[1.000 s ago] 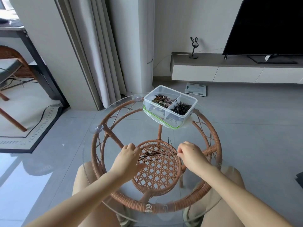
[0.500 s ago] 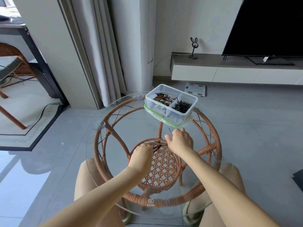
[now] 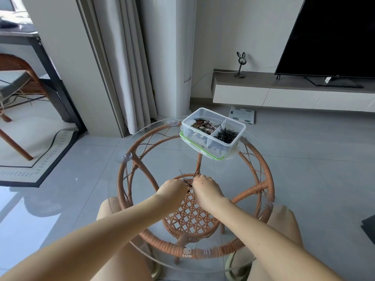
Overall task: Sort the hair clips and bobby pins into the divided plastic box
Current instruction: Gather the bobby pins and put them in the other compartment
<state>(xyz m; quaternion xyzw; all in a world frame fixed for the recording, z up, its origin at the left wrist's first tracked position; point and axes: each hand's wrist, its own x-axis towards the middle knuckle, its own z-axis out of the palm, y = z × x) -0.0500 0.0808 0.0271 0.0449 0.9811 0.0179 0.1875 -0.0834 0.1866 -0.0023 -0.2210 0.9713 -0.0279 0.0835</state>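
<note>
Gripping now: I see the left hand (image 3: pixel 173 189) and right hand (image 3: pixel 205 186) meeting mid-table, fingers curled on a bunch of bobby pins (image 3: pixel 187 179). Beyond them, at the far edge of the glass table (image 3: pixel 162 151), the divided box (image 3: pixel 215 112) holds hair clips (image 3: pixel 203 126) left, dark pins right.

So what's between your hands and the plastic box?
Head view: beyond the gripped bobby pins, only bare glass tabletop between left hand, right hand and the plastic box; rattan frame shows through.
</note>
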